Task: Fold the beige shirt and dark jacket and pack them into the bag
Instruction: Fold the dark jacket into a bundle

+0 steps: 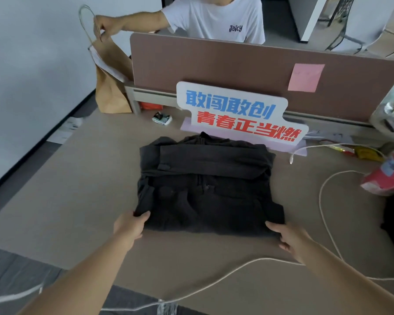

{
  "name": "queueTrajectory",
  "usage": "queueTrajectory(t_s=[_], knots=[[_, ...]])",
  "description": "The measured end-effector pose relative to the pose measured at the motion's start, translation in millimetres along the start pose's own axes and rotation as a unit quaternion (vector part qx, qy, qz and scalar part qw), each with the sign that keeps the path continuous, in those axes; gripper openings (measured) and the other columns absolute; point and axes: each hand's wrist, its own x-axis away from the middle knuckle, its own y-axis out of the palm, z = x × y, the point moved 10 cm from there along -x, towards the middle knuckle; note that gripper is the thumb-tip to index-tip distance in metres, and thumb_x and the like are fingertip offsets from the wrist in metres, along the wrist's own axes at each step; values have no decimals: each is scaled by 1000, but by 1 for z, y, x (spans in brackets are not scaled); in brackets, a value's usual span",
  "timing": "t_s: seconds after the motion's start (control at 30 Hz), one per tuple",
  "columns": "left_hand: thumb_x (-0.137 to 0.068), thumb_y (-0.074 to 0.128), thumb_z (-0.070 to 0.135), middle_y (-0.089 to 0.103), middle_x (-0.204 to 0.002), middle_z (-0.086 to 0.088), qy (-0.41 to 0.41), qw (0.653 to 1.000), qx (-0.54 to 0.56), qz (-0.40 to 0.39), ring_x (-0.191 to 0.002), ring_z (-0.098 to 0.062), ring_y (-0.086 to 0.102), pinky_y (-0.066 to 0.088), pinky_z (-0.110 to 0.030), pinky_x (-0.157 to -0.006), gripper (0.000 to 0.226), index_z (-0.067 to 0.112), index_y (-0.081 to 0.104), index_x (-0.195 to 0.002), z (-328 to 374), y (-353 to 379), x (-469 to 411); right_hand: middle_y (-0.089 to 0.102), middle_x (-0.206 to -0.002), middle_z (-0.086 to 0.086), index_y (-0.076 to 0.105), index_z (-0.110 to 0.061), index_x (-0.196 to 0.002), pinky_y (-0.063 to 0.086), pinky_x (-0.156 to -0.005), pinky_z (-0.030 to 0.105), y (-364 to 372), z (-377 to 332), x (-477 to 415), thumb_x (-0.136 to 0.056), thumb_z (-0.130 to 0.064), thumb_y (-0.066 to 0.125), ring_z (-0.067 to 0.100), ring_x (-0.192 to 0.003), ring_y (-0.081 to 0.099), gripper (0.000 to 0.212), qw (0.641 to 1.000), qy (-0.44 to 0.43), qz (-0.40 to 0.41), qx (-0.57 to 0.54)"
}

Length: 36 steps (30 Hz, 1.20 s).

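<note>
"Jaicy" on T-shirt [205,17], "敢闯敢创 青春正当燃" on sign [239,114]

Mostly tan and charcoal, plus one very loud sign

The dark jacket [205,189] is a washed-out charcoal, nearly black, plain all over, and the counter [77,189] is pale tan with a faint wood-grain look. The bag [110,87] is plain kraft brown with a lighter cord handle and a white slip on its side. The divider [237,71] is a dusty mauve-brown and the sticky note [306,77] is pink. The sign [232,110] is white with blue characters up top, red ones below, and a lilac base. The cable [320,196] is cream. There's also a red-and-pink packet [387,176] and a yellow wrapper [365,153]. The T-shirt [214,17] is white with navy lettering, the floor [14,269] is dark grey, and the wall [32,76] is a pale grey-white.
</note>
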Motion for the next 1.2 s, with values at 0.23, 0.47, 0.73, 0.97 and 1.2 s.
queueTrajectory(t_s=[0.23,0.47,0.73,0.97,1.2], knots=[[-93,59,15,62,-89,-20,-34,994,99,34,-65,-31,67,57,-34,-48,21,-1,57,-105,-11,-21,16,62,-108,14,57,-4,-106,53,-74,42,4,-12,18,-86,-2,60,30,-92,63,20,968,6,-84,-236],[-83,60,0,55,-71,-18,-93,963,253,20,-53,-26,54,48,-28,-30,12,1,51,-75,7,-34,35,57,-95,13,55,-5,-98,54,-43,24,-2,-47,36,-87,-1,54,23,-81,59,12,948,3,-72,-311],[-94,44,13,60,-96,-18,16,883,469,-5,-74,-24,65,58,-35,-66,22,4,53,-113,173,-32,-6,64,-104,10,55,-12,-117,59,-66,33,13,-209,25,-93,-10,53,23,-91,64,23,896,-120,-73,-421],[-95,50,29,33,-153,-5,288,943,-156,-54,-138,-23,36,30,-32,-108,48,26,42,-142,221,61,-6,58,-117,20,51,0,-126,50,-84,41,20,-130,-27,-78,-43,72,37,-98,57,67,985,-11,174,-12],[-99,24,53,-13,-161,4,377,768,-484,-182,-147,-23,-15,-4,-52,-118,57,42,2,-150,171,156,-15,60,-101,8,56,-10,-109,51,-77,32,68,-114,-48,-81,-22,75,19,-79,57,37,945,55,40,-321]])
